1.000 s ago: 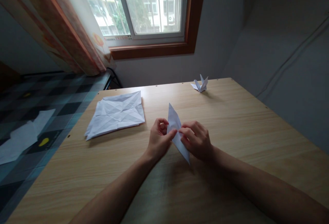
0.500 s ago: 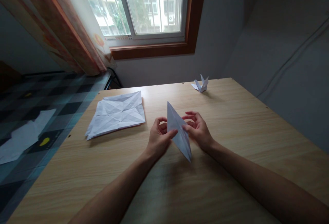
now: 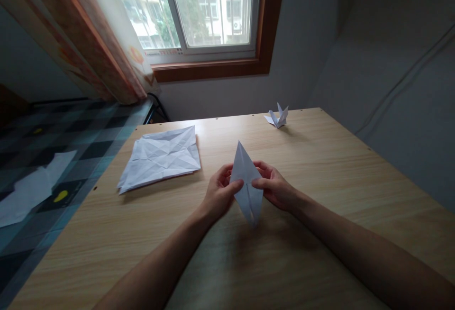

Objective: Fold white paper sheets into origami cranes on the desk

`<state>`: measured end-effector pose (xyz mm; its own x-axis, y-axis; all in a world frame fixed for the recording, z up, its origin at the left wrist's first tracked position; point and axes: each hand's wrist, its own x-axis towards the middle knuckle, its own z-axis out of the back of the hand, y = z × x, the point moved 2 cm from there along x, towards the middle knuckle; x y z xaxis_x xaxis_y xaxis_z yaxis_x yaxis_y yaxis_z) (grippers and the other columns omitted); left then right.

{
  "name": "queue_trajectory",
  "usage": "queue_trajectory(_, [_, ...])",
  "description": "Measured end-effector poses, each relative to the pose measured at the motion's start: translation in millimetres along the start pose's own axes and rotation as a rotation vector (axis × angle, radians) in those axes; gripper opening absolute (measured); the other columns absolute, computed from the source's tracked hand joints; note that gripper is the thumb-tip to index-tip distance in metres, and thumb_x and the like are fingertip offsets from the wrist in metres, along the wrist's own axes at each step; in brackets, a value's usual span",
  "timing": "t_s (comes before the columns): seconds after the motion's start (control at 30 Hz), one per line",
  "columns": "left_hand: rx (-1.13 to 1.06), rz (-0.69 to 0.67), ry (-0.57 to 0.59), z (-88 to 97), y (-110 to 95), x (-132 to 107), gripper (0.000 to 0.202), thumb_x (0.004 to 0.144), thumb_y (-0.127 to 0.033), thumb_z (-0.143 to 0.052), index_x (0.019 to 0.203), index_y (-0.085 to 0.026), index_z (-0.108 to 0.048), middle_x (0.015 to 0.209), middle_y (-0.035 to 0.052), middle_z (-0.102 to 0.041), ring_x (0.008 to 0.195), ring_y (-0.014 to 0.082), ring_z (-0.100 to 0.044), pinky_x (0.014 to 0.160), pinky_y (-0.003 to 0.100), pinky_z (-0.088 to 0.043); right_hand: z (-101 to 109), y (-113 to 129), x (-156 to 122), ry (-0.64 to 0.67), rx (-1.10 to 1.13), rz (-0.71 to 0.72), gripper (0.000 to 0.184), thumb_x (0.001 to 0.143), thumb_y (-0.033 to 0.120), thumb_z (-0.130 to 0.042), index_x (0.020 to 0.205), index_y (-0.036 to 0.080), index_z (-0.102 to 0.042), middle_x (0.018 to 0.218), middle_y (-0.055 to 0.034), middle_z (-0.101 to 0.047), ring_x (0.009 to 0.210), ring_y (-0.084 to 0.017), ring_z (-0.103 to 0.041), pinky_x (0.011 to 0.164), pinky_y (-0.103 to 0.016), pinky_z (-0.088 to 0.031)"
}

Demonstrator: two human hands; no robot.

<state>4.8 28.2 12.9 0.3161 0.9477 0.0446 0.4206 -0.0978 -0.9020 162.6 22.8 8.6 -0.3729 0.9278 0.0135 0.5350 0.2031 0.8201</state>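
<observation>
Pinching the left edge of a folded white paper (image 3: 246,170), the left hand (image 3: 219,194) has its thumb in front and its other fingers bent behind. The right hand (image 3: 279,189) is pinching the right edge in the same manner. This paper has a diamond shape and is in the middle, over the desk (image 3: 327,172). On the left lie creased sheets (image 3: 161,156), and far right stands a small paper bird (image 3: 277,117)
</observation>
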Motion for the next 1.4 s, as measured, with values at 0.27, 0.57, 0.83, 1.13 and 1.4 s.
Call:
queue_trajectory(0.27, [0.027, 0.056, 0.0, 3.2, -1.4, -0.8, 0.027, 0.061, -0.018, -0.074, 0.086, -0.016, -0.064, 0.077, 0.0005, -0.066, 0.068, 0.014, -0.057, 0.063, 0.024, -0.043, -1.8, -3.0, 0.3, -0.018, -0.023, -0.028, 0.05, 0.064, 0.013, -0.076, 0.11, 0.024, -0.059, 0.094, -0.0008, -0.071, 0.076, -0.015, -0.064, 0.066, -0.025, -0.05])
queue_trajectory(0.57, [0.077, 0.052, 0.038, -1.1, -4.9, -1.4, 0.032, 0.062, -0.019, -0.071, 0.094, -0.014, -0.067, 0.078, 0.0026, -0.067, 0.067, 0.0148, -0.057, 0.062, 0.025, -0.042, -3.5, -3.2, -0.2, -0.017, -0.076, -0.048, 0.036, 0.064, 0.016, -0.075, 0.098, 0.02, -0.064, 0.086, 0.0002, -0.071, 0.075, -0.014, -0.064, 0.072, -0.026, -0.047])
queue_trajectory(0.83, [0.064, 0.054, 0.034, -2.7, -6.0, -2.0, 0.031, 0.06, -0.019, -0.074, 0.089, -0.015, -0.064, 0.075, 0.0003, -0.065, 0.064, 0.0126, -0.055, 0.061, 0.023, -0.041, -1.4, -6.2, -0.2, -0.069, -0.08, -0.051, 0.029, 0.063, 0.018, -0.079, 0.087, 0.018, -0.062, 0.076, 0.0015, -0.069, 0.067, -0.012, -0.06, 0.066, -0.024, -0.046])
queue_trajectory(1.13, [0.044, 0.121, 0.025, -3.8, -8.2, -4.6, 0.026, 0.057, -0.021, -0.071, 0.081, -0.012, -0.067, 0.069, 0.0011, -0.064, 0.058, 0.0129, -0.052, 0.055, 0.024, -0.037, -2.7, -6.7, 0.2, -0.092, -0.095, -0.073, 0.023, 0.062, 0.02, -0.08, 0.076, 0.017, -0.063, 0.069, 0.002, -0.068, 0.06, -0.012, -0.058, 0.06, -0.024, -0.043])
queue_trajectory(1.4, [0.046, -0.019, -0.146, 2.4, 1.6, 1.8, 0.029, 0.061, -0.023, -0.082, 0.074, -0.016, -0.058, 0.071, -0.0012, -0.066, 0.063, 0.0114, -0.058, 0.061, 0.023, -0.044, 3.7, -3.4, 2.1, -0.247, -0.039, 0.045, 0.02, 0.062, 0.021, -0.08, 0.067, 0.017, -0.061, 0.063, 0.0032, -0.064, 0.057, -0.01, -0.054, 0.058, -0.023, -0.042])
